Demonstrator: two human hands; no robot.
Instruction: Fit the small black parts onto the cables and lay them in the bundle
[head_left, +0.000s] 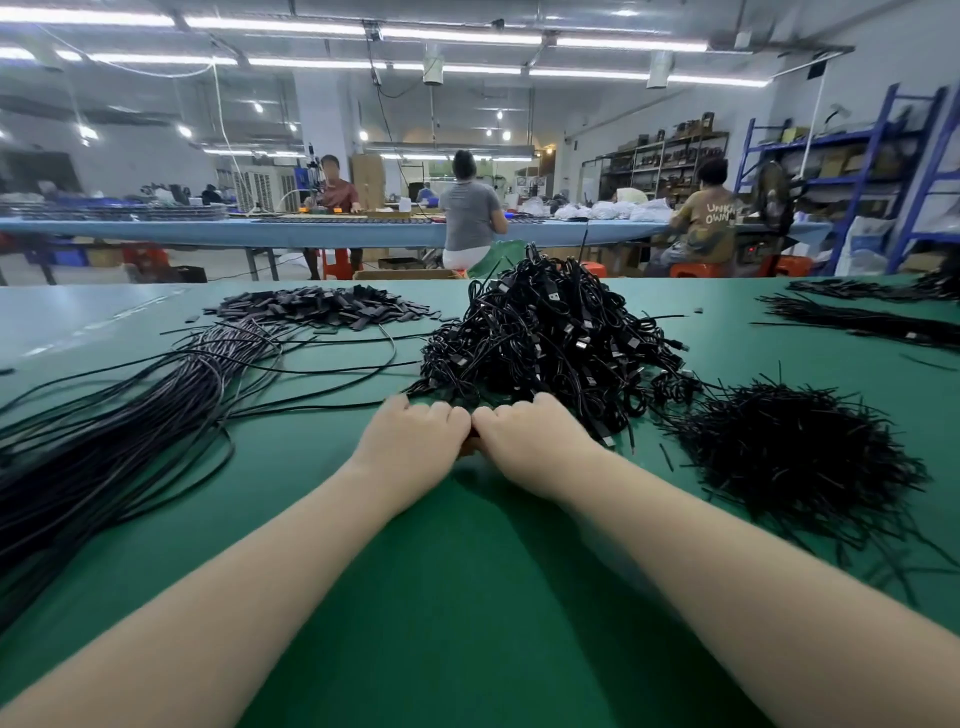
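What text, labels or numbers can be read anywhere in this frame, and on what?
"UNK… OWN…": white letters on the back of a seated worker's brown T-shirt, partly cut off.
Boxes on the far shelves: any print too small and blurred to read.
Cables, small black parts, green table: no readable markings.

Green table (467, 597) carries cable bundle (104, 447), tangled cables (545, 343), black parts (322, 309).
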